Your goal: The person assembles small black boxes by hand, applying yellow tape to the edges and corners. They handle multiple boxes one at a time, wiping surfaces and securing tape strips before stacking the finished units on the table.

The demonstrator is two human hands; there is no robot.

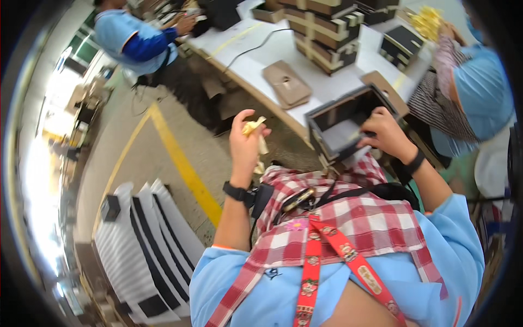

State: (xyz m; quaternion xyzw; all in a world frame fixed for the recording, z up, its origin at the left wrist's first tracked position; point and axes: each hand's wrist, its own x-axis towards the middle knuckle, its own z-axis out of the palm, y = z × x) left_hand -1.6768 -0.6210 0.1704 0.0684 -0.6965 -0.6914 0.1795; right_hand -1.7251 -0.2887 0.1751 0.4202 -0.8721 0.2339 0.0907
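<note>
Left grip (248, 140) raised, fingers (244, 114) curled (forearm (233, 215) pointing forward); right grip (385, 133) angled inward, fingers bent.

The white worktop (256, 68) carries a tall stack of brown and black boxes (327, 32) toward its far side, with a dark box (402, 46) right of it and a brown tray (268, 12) far left. Flat brown panels (286, 84) lie near the left edge, another panel (395, 94) to the right. A black cable (256, 48) and yellow tape (234, 41) run across the left part. Whether the open box (322, 143) at the near edge rests on it is unclear.
</note>
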